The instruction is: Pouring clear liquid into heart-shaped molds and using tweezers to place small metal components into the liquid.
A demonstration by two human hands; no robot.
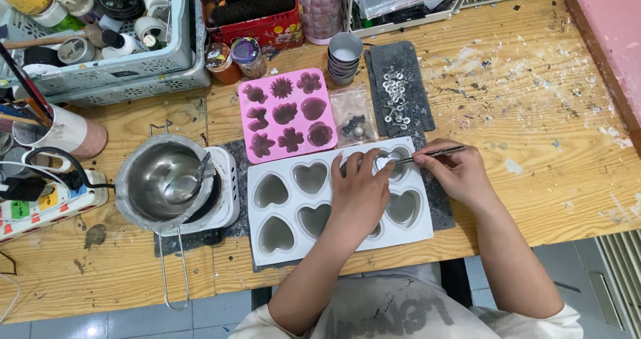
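Note:
A white silicone mould with several heart-shaped cavities lies on the wooden table in front of me. My left hand rests flat on its middle, fingers spread toward the upper right cavity. My right hand pinches thin metal tweezers whose tips reach into that upper right heart cavity. What the tips hold is too small to tell. A pink silicone mould with flower and heart shapes lies just behind the white one.
A metal pot with a spoon sits on a small white heater at left, beside a power strip. Behind are stacked metal cups, a dark mat with metal wick tabs, a small bag, jars, baskets and a brush cup.

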